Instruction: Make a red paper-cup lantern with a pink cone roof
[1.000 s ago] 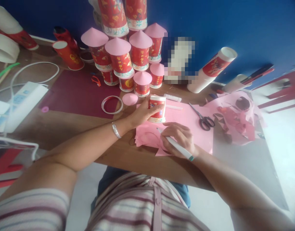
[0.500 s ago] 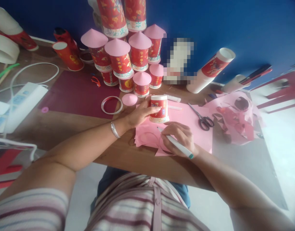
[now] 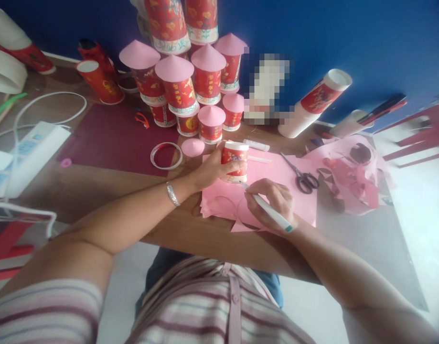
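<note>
My left hand [image 3: 212,168] is closed round a red paper cup [image 3: 235,154] with a white rim and base, holding it upright over the pink paper [image 3: 219,193]. In my right hand [image 3: 272,200] is a white marker [image 3: 274,213] with a green end, gripped like a pen. Its tip meets or nearly meets the cup's white lower band; I cannot tell if it touches. Circle outlines show on the pink paper beneath my hands. Black-handled scissors [image 3: 305,181] lie on the paper to the right, and a small pink cone [image 3: 192,147] sits left of the cup.
Red cups with pink cone roofs [image 3: 174,81] stand stacked at the back. A ring [image 3: 166,156] lies on the dark red sheet [image 3: 115,138]. Pink paper scraps [image 3: 355,177] are heaped at right, near a leaning tube [image 3: 314,102]. A white power strip [image 3: 40,157] and cables lie left.
The cup has turned and shifted slightly left in my left hand. My right hand has moved a little right and up, with the marker tip now at the cup's base.
</note>
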Demonstrator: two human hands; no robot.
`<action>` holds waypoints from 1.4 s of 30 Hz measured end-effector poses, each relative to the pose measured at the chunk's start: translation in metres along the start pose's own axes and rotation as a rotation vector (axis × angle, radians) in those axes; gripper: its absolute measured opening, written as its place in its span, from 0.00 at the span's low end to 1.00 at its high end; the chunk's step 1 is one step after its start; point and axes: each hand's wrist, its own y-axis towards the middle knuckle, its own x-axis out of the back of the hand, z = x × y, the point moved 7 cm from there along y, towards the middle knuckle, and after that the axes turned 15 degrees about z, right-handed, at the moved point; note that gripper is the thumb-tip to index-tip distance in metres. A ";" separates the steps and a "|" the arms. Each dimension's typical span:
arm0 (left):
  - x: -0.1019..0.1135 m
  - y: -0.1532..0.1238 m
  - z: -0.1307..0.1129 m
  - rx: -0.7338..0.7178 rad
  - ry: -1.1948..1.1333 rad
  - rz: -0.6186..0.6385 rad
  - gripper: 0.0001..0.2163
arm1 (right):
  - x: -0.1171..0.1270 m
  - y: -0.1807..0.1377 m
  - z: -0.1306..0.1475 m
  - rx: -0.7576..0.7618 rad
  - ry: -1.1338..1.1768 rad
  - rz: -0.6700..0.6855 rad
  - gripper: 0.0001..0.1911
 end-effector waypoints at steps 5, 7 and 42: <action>-0.001 -0.001 0.004 0.050 -0.069 0.005 0.26 | 0.000 0.001 -0.002 -0.028 -0.027 -0.006 0.08; 0.000 -0.002 0.004 0.048 -0.059 -0.006 0.25 | -0.001 0.001 -0.002 -0.034 -0.036 0.000 0.08; -0.003 0.001 0.005 0.030 -0.088 0.029 0.26 | -0.007 -0.001 -0.007 -0.067 -0.059 0.021 0.09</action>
